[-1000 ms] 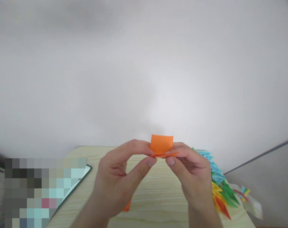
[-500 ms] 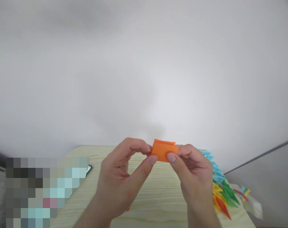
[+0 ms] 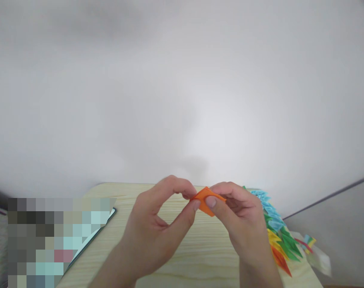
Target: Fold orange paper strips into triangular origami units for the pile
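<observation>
Low in the frame's centre, the left hand [image 3: 157, 224] and right hand [image 3: 244, 216] pinch folded orange paper [image 3: 207, 210], each grip narrow.

Wall [image 3: 133, 100]: pale grey, softly lit; brightest patch right of centre, dim smudge at upper left, darkened upper-right corner. Faint blurred shadow low on the wall, just above the table [image 3: 200, 256]. Table: evenly lit, grain soft. Screen [image 3: 87, 237], lower left: coarse pixel blocks over most of it (a pale strip shows along one edge). Orange paper [image 3: 204, 193]: vivid, fine detail soft. Plastic bag [image 3: 320, 260], far right: blurred.
</observation>
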